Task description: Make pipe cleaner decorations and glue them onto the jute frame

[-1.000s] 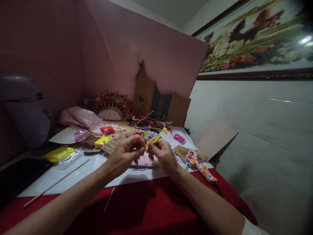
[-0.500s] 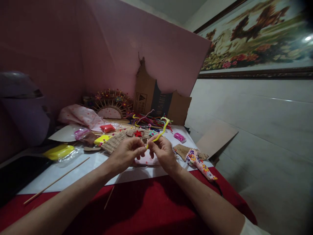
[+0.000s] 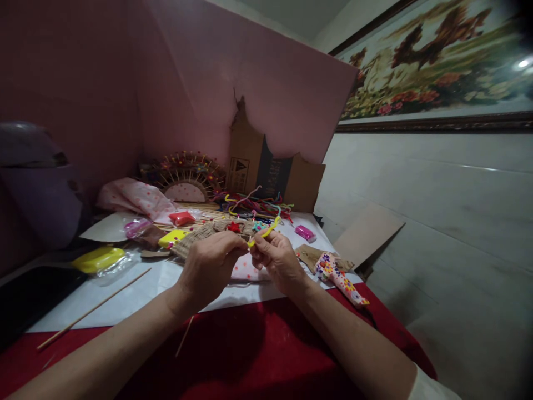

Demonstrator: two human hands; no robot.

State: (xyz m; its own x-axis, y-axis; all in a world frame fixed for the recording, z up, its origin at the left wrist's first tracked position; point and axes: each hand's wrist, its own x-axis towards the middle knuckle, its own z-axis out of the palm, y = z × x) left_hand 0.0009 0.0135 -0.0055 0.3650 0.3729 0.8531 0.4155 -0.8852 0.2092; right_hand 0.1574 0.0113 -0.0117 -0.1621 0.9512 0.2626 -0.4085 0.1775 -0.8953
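Yellow fuzzy strip (image 3: 270, 226) above desk (image 3: 112, 290), between hands. Grip: right hand (image 3: 280, 261) pinching it; left hand (image 3: 211, 265) at its near end, closure unclear. Probably light, bendable, low-slip; best pinched close to any bend.

At the top right, we see a big picture (image 3: 433, 72) of horses and flowers on the pale wall (image 3: 441, 205). Under it, we spot a flat tan board (image 3: 368, 236) leaning. We see a purple thing (image 3: 41, 200) at the left edge.
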